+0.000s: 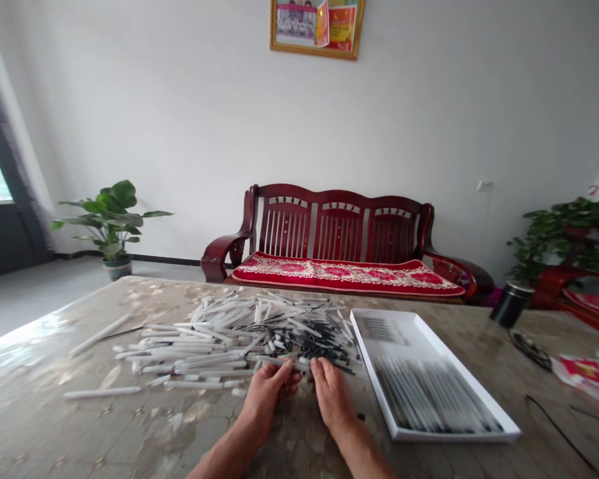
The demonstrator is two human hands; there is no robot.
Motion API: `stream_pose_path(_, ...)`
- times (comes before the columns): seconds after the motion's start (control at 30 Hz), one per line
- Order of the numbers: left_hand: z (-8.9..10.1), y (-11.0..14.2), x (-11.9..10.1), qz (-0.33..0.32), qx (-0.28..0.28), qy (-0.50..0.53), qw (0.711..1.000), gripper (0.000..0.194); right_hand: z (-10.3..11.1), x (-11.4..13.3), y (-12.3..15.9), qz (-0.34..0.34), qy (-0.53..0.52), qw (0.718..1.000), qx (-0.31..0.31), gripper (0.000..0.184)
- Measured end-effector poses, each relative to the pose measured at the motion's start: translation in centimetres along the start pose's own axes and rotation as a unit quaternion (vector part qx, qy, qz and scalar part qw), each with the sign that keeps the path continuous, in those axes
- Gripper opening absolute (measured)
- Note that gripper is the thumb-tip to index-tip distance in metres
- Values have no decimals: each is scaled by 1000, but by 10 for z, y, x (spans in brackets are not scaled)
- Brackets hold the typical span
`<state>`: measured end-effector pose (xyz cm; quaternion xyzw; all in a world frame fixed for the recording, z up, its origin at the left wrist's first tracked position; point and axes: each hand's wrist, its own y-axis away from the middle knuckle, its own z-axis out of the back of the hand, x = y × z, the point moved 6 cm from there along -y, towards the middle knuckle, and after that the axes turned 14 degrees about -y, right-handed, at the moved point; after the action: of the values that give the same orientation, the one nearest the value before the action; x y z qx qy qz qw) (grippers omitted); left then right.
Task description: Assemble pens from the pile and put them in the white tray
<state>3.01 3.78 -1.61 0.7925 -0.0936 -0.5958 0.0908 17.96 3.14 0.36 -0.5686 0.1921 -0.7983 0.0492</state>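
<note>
My left hand (272, 386) is closed in a pinch around a white pen barrel (267, 360), which points to the left from the fingers. My right hand (331, 387) is just beside it, thumb and fingers pressed together near the barrel's right end; whatever is between them is too small to make out. Right in front of both hands spreads a loose pile of white pen barrels (199, 349), with black pen parts (324, 338) and small white caps (274, 346) mixed in on its right side.
A shallow white box (399, 436) on the right holds rows of pens (434, 396). Stray barrels (102, 392) lie at the left of the patterned table (154, 439). A black canister (513, 305), cables (554, 426) and a red-and-white packet (586, 379) are at the right. Beyond stands a wooden bench (337, 229).
</note>
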Motion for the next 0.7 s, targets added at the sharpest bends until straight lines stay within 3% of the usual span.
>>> stream_pose_path(0.13, 0, 0, -1, 2, 0, 1, 1000, 44, -1, 5, 1, 34, -27, 999, 18, 32)
stream_pose_path(0.33, -1, 1, -3, -9, 9, -4, 1000, 45, -1, -1, 1, -2, -7, 1000, 6, 47)
stream_pose_path(0.5, 0, 0, -4, -11, 8, 3, 1000, 44, -1, 6, 3, 21, -43, 999, 26, 35)
stream_pose_path(0.7, -1, -3, 2, -7, 14, 4, 1000, 47, 0, -2, 2, -11, -10, 1000, 10, 44)
